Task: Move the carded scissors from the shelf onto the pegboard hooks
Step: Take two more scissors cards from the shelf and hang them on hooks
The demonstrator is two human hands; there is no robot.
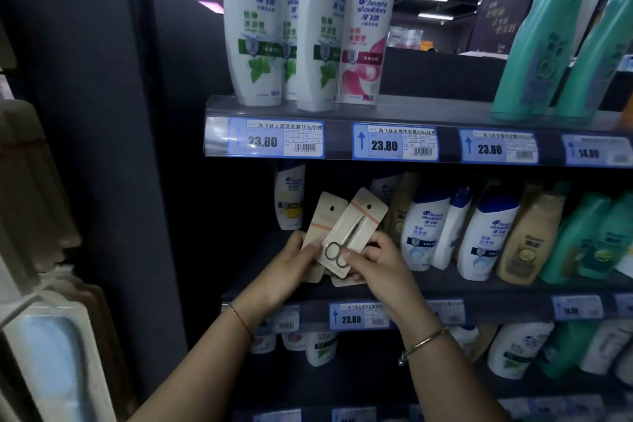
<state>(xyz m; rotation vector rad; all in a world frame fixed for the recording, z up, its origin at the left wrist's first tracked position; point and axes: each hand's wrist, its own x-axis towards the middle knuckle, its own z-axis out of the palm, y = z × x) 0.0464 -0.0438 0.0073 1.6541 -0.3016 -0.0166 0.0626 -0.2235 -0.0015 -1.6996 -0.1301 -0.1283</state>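
Note:
Two beige carded scissors are fanned out over the left end of the middle shelf [260, 281]. The front card [356, 229] shows small metal scissors and a hang hole at its top. The card behind it [323, 216] leans left, with its back toward me. My left hand [291, 267] grips the lower left of the cards. My right hand [373, 267] pinches the lower right of the front card. More card edges peek out under my hands. No pegboard hooks show clearly.
White shampoo bottles [424, 229] stand right of the cards on the same shelf, then tan and teal bottles. More bottles [253, 27] fill the shelf above. A dark panel [102, 113] rises on the left. Carded goods [51, 346] hang at the far left.

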